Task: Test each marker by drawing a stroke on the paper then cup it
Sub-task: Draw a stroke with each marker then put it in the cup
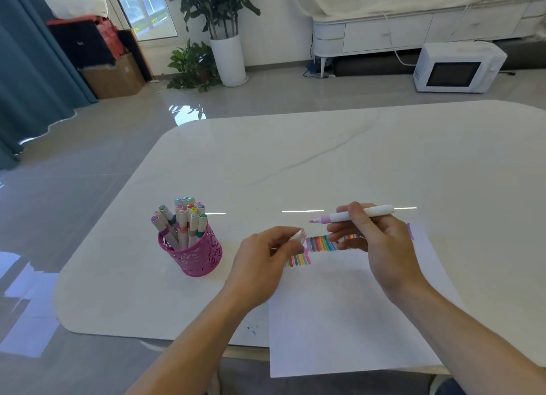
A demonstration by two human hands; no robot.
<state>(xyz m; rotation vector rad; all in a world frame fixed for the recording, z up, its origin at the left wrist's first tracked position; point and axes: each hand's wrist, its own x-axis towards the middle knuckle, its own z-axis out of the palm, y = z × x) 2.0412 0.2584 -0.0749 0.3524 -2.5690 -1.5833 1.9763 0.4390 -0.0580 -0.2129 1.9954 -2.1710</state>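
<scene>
My left hand (pixel 266 256) has its back turned toward me, thumb and forefinger pinching a small cap (pixel 299 235), the other fingers curled under. My right hand (pixel 378 241) is lifted just beside it, fingers curled round a marker (pixel 351 215) held almost level, tip pointing toward my left hand. The hands are near but apart. My left forearm (pixel 192 335) and right forearm (pixel 472 329) are bare, rising from the bottom edge and angling toward each other.
</scene>
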